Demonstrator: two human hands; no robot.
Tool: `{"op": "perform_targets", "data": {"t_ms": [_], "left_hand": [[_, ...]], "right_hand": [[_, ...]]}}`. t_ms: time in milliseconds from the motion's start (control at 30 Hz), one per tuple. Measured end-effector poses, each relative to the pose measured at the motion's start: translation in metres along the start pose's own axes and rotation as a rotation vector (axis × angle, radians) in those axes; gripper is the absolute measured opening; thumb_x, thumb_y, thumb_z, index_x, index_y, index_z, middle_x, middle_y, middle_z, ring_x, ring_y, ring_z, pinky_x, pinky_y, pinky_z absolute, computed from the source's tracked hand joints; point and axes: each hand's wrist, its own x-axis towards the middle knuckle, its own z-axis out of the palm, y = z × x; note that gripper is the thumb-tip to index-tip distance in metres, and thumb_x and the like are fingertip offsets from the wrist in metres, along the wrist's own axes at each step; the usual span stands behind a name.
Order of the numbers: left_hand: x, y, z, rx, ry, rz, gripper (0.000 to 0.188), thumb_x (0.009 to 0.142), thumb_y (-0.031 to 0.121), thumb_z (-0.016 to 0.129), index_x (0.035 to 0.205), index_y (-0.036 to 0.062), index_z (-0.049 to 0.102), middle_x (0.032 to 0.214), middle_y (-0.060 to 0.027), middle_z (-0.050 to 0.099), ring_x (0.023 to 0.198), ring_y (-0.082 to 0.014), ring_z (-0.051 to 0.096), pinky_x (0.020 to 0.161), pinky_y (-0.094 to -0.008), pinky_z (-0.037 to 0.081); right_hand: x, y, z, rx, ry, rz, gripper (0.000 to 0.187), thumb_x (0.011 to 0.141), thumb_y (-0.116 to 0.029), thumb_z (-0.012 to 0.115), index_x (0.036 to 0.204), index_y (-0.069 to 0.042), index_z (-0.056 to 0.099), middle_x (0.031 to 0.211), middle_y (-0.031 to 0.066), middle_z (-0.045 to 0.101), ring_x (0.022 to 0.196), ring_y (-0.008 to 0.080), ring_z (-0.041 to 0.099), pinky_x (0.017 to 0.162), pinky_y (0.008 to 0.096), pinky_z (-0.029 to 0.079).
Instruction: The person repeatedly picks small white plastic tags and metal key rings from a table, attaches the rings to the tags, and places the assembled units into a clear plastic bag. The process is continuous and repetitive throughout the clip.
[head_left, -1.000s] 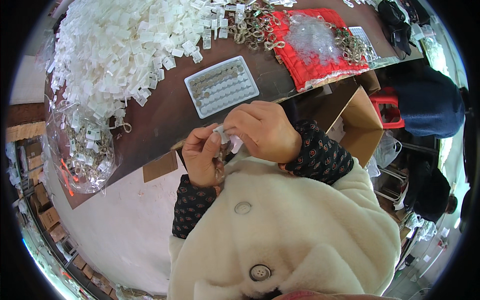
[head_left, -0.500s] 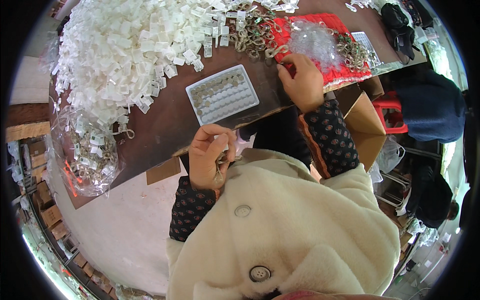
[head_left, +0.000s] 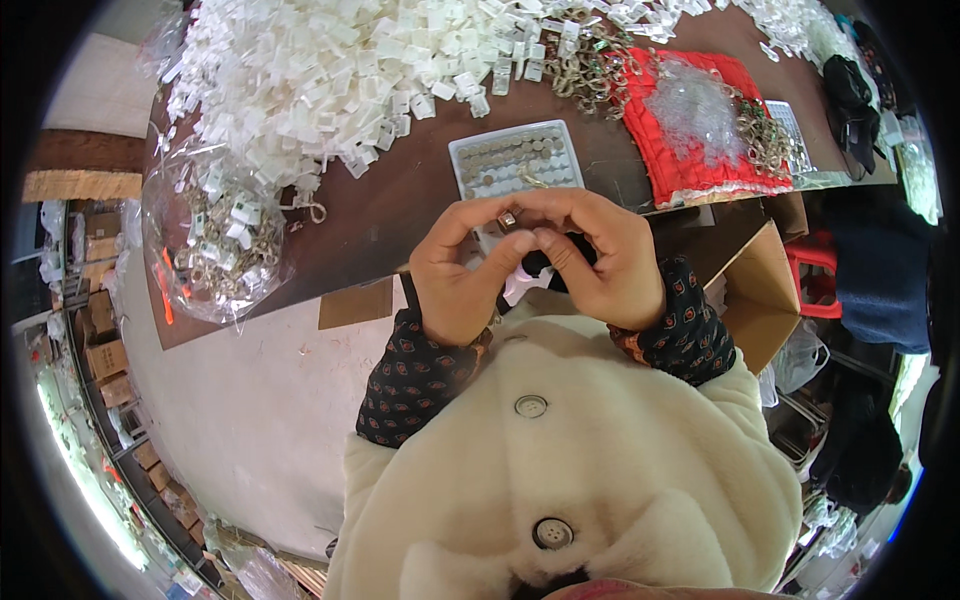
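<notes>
My left hand [head_left: 465, 265] and my right hand [head_left: 605, 255] meet at the table's front edge, thumbs and forefingers closed toward each other. A small shiny piece [head_left: 507, 220] shows at the left fingertips. A bit of pale beige cord [head_left: 530, 178] juts out past the fingers beside the right forefinger; its other end is hidden. Just beyond the hands lies a white tray [head_left: 457, 160] with rows of small round discs in its slots. To its right, a red cloth [head_left: 650, 165] bears a heap of clear plastic pieces [head_left: 695, 110] and tangled beige cord loops [head_left: 765, 140].
Clear and white plastic housings [head_left: 330, 75] are heaped across the far left of the brown table [head_left: 370, 220]. A clear bag [head_left: 215, 240] of similar parts sits at the left edge. An open cardboard box [head_left: 760, 285] and a red stool [head_left: 815, 280] stand right, near another person [head_left: 880, 270].
My right hand has come back from the red cloth to meet my left hand at the table's edge. The view has shifted, and the hands now cover the tray's near part.
</notes>
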Motion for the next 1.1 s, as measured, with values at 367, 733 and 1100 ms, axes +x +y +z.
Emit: {"op": "perform_targets", "data": {"t_ms": [367, 733, 1100], "left_hand": [[-0.006, 0.001, -0.003, -0.153, 0.064, -0.107, 0.016, 0.096, 0.015, 0.064, 0.102, 0.0003, 0.069, 0.076, 0.0007, 0.062, 0.06, -0.0042, 0.054, 0.044, -0.0171, 0.031], [0.128, -0.011, -0.025, 1.346, -0.095, 0.482, 0.023, 0.088, 0.01, 0.064, 0.107, 0.0204, 0.073, 0.087, -0.0079, 0.06, 0.076, -0.03, 0.064, 0.066, -0.0357, 0.05], [0.147, 0.005, -0.016, 1.488, -0.106, 0.679, 0.016, 0.082, 0.006, 0.063, 0.097, 0.0125, 0.067, 0.098, -0.0061, 0.057, 0.075, -0.0297, 0.063, 0.061, -0.0402, 0.05]], "right_hand": [[0.008, 0.017, 0.007, -0.546, 0.104, -0.556, 0.032, 0.072, 0.0, 0.069, 0.103, -0.001, 0.071, 0.089, 0.0076, 0.066, 0.077, 0.025, 0.064, 0.068, 0.0343, 0.053], [0.001, 0.027, -0.036, -0.314, 0.276, -0.211, 0.024, 0.081, 0.009, 0.071, 0.103, -0.001, 0.072, 0.091, 0.0116, 0.067, 0.079, 0.0219, 0.067, 0.068, 0.028, 0.053], [0.003, 0.028, -0.049, -0.21, 0.302, -0.256, 0.021, 0.081, 0.003, 0.071, 0.1, -0.005, 0.07, 0.091, 0.012, 0.065, 0.08, 0.0294, 0.067, 0.067, 0.0339, 0.055]]}}
